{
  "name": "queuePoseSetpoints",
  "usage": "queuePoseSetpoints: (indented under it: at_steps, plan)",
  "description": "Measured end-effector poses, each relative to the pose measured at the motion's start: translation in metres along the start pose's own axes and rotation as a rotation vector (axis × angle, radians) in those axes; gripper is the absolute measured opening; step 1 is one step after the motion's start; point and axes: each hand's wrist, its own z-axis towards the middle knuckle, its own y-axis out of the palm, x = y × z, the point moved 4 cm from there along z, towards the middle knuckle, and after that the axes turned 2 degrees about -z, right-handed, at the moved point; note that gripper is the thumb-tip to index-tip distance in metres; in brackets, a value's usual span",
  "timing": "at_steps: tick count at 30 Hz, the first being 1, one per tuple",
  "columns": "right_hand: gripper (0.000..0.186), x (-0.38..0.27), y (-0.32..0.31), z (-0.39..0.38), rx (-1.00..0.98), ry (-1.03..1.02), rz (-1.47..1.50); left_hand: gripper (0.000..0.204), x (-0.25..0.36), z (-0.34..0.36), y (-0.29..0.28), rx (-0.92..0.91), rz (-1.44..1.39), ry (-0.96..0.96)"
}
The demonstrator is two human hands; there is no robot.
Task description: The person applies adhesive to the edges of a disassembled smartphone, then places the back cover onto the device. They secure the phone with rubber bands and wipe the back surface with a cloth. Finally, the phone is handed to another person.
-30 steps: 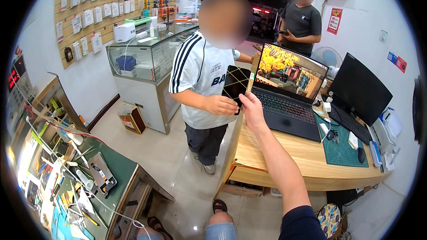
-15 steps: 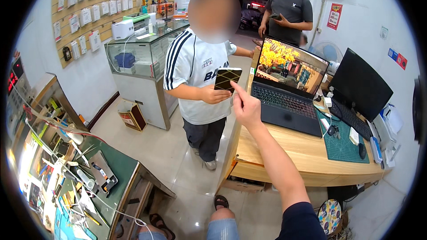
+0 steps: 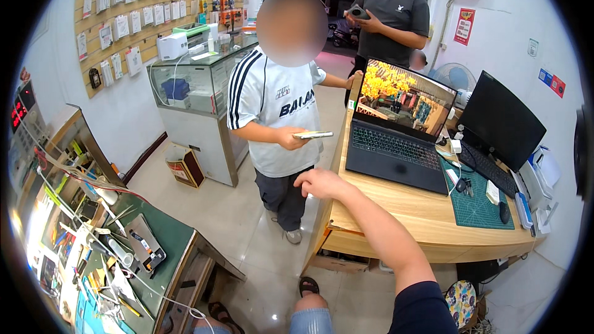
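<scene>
My right hand [image 3: 322, 184] hangs in the air by the left edge of the wooden desk [image 3: 365, 213]. Its fingers are loosely bent and somewhat apart, with nothing in them. Past it, a person in a white shirt with dark sleeve stripes [image 3: 281, 96] holds a phone [image 3: 313, 135] almost flat, its thin edge toward me. A gap separates my fingertips from that phone. On the desk, right of my hand, an open black laptop [image 3: 396, 156] shows yellow blossoms on its screen. My left hand is out of view.
A monitor [image 3: 502, 117], a keyboard [image 3: 489, 170] and a green mat [image 3: 467, 210] are on the desk's right. A cluttered green workbench [image 3: 167, 226] stands left, a glass display case [image 3: 185, 77] behind. Another person [image 3: 393, 21] stands farther back, holding a dark device [image 3: 357, 12].
My right hand has drawn down and left, away from the phone it was pointing at. The person in white has lowered and tipped the phone flat. The farther person has raised the dark device.
</scene>
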Motion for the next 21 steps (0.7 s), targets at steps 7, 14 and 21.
queuePoseSetpoints:
  at_steps: [7,14,21]
  plan:
    - [0.025,-0.011,-0.009,-0.012,-0.036,-0.029,0.083,0.062,-0.004,-0.001,0.000,0.003,-0.011,-0.006]
    - [0.040,-0.011,-0.016,-0.014,-0.074,0.081,0.056,0.061,-0.008,-0.002,0.003,0.004,-0.026,-0.001]
    - [0.037,-0.023,-0.001,0.014,-0.033,-0.118,-0.069,0.059,-0.058,-0.027,-0.005,0.069,-0.090,-0.040]
